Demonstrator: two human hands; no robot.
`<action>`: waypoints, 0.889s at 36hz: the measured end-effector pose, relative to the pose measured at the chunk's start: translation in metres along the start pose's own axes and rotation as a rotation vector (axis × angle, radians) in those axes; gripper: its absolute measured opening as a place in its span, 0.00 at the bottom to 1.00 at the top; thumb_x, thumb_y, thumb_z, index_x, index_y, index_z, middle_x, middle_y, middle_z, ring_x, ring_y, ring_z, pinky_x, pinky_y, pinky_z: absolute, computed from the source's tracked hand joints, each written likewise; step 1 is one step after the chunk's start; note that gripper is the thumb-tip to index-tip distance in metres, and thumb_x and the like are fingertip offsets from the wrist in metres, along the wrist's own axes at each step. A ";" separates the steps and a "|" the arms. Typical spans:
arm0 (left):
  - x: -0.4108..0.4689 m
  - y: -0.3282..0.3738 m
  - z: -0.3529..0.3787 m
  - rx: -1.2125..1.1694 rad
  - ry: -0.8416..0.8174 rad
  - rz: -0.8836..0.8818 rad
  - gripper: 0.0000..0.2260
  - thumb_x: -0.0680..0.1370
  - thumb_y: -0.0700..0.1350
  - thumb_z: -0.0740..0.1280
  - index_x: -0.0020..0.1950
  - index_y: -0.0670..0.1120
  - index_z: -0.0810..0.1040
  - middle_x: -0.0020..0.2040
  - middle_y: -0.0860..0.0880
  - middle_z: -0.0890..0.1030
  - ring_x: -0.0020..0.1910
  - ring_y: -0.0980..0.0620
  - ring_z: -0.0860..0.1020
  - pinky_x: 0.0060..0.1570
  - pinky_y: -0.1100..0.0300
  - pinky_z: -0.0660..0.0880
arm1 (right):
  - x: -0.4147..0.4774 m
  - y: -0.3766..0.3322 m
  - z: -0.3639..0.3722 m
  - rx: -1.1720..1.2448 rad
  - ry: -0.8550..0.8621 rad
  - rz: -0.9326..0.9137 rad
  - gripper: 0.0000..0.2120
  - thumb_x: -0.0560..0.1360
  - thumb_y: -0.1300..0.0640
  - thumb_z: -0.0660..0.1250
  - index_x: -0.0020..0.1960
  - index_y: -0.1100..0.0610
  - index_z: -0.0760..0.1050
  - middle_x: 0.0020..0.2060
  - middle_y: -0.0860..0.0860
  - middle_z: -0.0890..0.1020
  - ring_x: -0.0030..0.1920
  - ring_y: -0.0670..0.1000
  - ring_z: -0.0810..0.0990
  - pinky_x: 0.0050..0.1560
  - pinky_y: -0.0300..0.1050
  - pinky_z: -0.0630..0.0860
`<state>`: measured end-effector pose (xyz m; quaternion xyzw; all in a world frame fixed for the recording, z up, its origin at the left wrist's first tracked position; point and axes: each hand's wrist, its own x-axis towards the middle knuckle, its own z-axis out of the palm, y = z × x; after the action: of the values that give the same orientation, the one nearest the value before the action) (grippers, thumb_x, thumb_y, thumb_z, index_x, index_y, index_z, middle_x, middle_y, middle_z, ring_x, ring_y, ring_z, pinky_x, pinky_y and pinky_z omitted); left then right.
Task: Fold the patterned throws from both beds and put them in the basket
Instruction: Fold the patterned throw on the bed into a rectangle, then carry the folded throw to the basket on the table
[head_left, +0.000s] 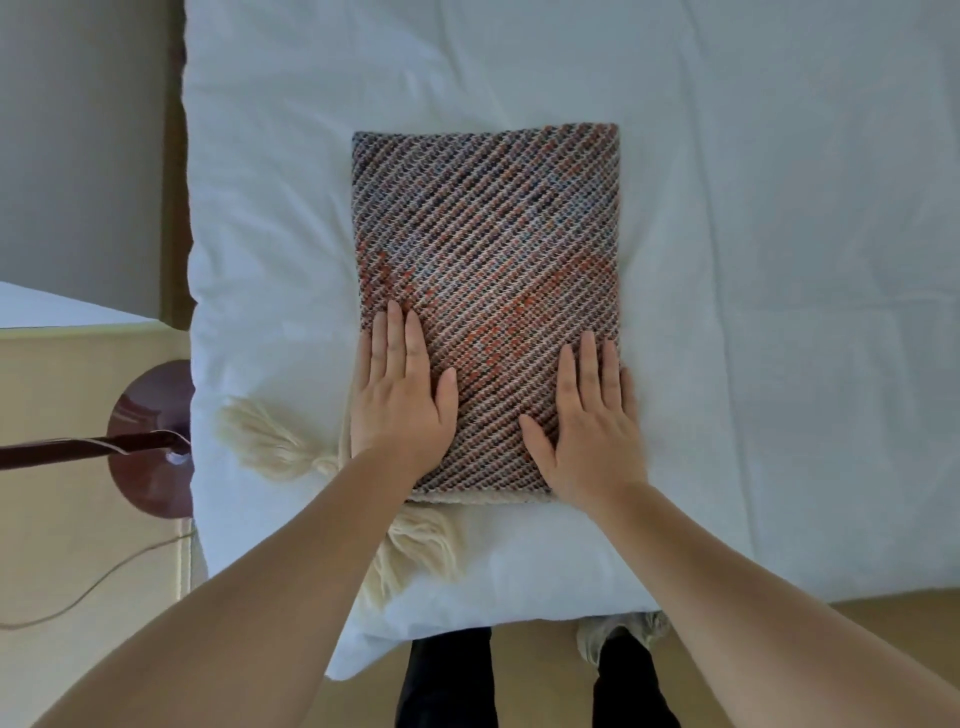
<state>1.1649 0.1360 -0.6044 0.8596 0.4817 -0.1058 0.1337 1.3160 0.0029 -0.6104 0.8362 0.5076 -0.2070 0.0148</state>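
Observation:
A patterned throw (485, 249) with diagonal grey, blue and orange weave lies folded into a rectangle on the white bed (753, 260). Cream tassels (270, 436) stick out at its near left corner and below its near edge. My left hand (400, 400) rests flat on the throw's near left corner, fingers together. My right hand (587, 421) presses flat on the near right corner, fingers slightly apart. Neither hand grips anything. No basket is in view.
A dark red floor lamp base (150, 441) with its stem and a thin cord (93, 587) stands on the wooden floor left of the bed. A white surface (52, 306) shows at the left edge. My legs stand at the bed's near edge.

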 end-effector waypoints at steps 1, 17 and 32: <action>-0.007 -0.003 0.002 0.000 -0.005 0.010 0.31 0.80 0.57 0.41 0.76 0.41 0.38 0.77 0.42 0.39 0.76 0.48 0.37 0.74 0.52 0.38 | -0.005 0.004 0.003 -0.004 -0.012 -0.002 0.39 0.77 0.35 0.45 0.78 0.60 0.43 0.78 0.59 0.46 0.77 0.60 0.43 0.76 0.58 0.46; 0.073 -0.035 -0.046 -0.721 0.062 -0.399 0.28 0.74 0.58 0.66 0.67 0.43 0.67 0.60 0.47 0.74 0.55 0.49 0.74 0.54 0.54 0.71 | 0.067 0.009 -0.063 0.952 0.210 0.353 0.30 0.77 0.46 0.65 0.74 0.52 0.59 0.64 0.46 0.73 0.61 0.46 0.73 0.65 0.45 0.69; 0.041 0.000 -0.119 -1.016 -0.065 -0.227 0.18 0.74 0.54 0.70 0.59 0.47 0.75 0.52 0.51 0.81 0.49 0.51 0.80 0.52 0.53 0.76 | 0.048 0.012 -0.139 1.097 0.107 0.422 0.23 0.72 0.49 0.72 0.64 0.53 0.74 0.55 0.49 0.81 0.54 0.51 0.80 0.59 0.53 0.76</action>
<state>1.1924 0.2087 -0.5048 0.6251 0.5579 0.1007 0.5365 1.3911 0.0701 -0.5026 0.8139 0.1493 -0.3895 -0.4045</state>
